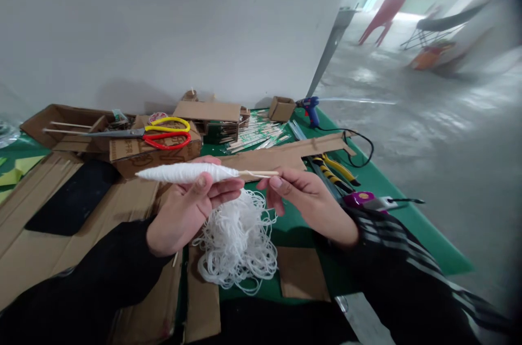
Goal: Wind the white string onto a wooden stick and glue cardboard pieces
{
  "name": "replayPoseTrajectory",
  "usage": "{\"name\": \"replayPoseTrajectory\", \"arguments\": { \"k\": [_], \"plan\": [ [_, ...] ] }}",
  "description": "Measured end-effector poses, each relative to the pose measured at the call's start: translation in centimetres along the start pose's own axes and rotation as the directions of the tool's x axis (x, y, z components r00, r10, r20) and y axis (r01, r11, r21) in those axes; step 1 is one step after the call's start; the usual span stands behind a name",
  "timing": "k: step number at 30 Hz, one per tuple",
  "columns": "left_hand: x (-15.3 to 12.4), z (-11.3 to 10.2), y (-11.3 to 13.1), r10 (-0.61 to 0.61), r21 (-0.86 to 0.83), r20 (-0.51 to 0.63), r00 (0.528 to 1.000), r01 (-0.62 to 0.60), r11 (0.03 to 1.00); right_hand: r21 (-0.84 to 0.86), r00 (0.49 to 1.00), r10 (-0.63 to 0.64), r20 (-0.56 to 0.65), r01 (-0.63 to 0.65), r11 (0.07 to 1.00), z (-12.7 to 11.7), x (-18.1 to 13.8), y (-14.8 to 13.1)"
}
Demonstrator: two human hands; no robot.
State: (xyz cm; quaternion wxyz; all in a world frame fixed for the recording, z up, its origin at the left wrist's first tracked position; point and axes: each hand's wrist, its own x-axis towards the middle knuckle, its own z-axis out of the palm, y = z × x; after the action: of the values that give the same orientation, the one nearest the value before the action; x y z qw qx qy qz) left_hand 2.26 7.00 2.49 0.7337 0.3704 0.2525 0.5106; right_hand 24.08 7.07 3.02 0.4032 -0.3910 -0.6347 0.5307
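My left hand (190, 209) is closed around a thin wooden stick (259, 174) wound thickly with white string (183, 172), held level above the table. My right hand (304, 195) pinches the stick's bare right end between thumb and fingers. Below both hands a loose tangle of white string (238, 244) lies on the green table cover (391, 209) and trails up toward the wound stick.
Flat cardboard sheets (61, 225) cover the left of the table. Behind are large scissors with red and yellow handles (163, 133) on a cardboard box, bundled wooden sticks (256, 136), a blue glue gun (312, 110), pliers with yellow-black grips (332, 168), and a purple tool (367, 201).
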Motion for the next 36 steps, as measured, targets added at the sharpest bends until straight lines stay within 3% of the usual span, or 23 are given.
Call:
{"name": "replayPoseTrajectory", "arguments": {
  "k": [5,10,16,19,22,26,28,30,32,34,36],
  "plan": [
    [0.1,-0.2,0.1,-0.052,-0.006,0.045,0.998,0.052,0.999,0.145,0.999,0.0,-0.042,0.006,0.989,0.0,-0.4,1.0],
    [0.0,-0.6,-0.4,0.042,0.105,0.029,0.999,-0.045,0.993,0.2,0.997,-0.072,0.008,0.069,0.977,-0.3,-0.7,1.2],
    [-0.3,-1.1,-0.7,0.082,0.247,0.154,0.985,-0.119,0.962,0.348,0.99,0.114,-0.08,-0.08,0.934,0.2,0.2,1.8],
    [-0.1,-1.0,-0.5,0.139,0.223,0.096,0.986,-0.158,0.962,0.271,0.992,0.122,0.028,-0.125,0.954,0.1,0.6,2.6],
    [0.1,-0.8,-0.5,0.169,0.17,0.052,0.984,-0.176,0.97,0.125,0.972,0.087,0.219,-0.117,0.985,0.0,0.6,2.6],
    [0.2,-0.8,-0.9,0.165,0.208,0.032,0.986,-0.168,0.964,-0.002,0.931,-0.011,0.364,0.013,1.0,0.1,-0.1,1.7],
    [0.2,-1.1,-1.1,0.178,0.257,0.009,0.984,-0.174,0.95,0.055,0.949,-0.044,0.313,0.028,0.998,0.2,-0.4,1.5],
    [0.2,-1.5,-1.2,0.17,0.286,0.001,0.985,-0.163,0.944,0.204,0.989,-0.041,0.14,0.012,0.979,0.1,-0.4,1.7],
    [0.1,-1.7,-1.1,0.142,0.286,0.017,0.99,-0.141,0.948,0.294,0.998,0.004,-0.061,0.014,0.956,-0.2,0.0,2.2],
    [0.0,-1.7,-0.8,0.144,0.264,0.041,0.989,-0.149,0.953,0.198,0.985,0.03,-0.169,0.004,0.98,-0.4,0.4,2.7],
    [-0.1,-1.4,-0.6,0.175,0.223,0.053,0.983,-0.182,0.958,-0.04,0.994,0.016,-0.108,-0.021,0.999,-0.4,0.8,2.9]
  ]
}}
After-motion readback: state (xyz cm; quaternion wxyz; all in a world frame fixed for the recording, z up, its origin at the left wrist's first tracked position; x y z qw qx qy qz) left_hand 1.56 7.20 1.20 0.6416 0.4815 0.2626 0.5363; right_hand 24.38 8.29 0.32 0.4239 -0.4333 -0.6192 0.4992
